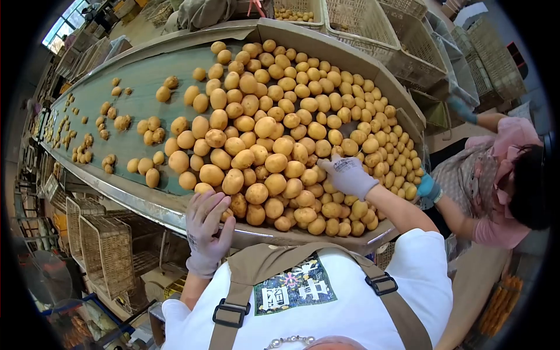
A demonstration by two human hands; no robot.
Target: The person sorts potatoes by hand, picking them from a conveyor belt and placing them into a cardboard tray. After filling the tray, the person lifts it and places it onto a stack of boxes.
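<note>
Many round yellow-brown potatoes lie heaped over the right part of a green conveyor belt. Smaller groups sit spread out on the belt's left side. My left hand, in a pale grey-purple glove, is at the near metal edge, with its fingers apart beside the nearest potatoes and nothing in its grasp. In a like glove, my right hand reaches over the right middle of the heap. Its fingertips are down among the potatoes, and I cannot make out whether they hold one.
A co-worker in a pink top stands at the belt's right end, one blue-gloved hand at the heap's edge. Plastic crates line the far side. More crates stand below the near left edge. Raised walls border the heap.
</note>
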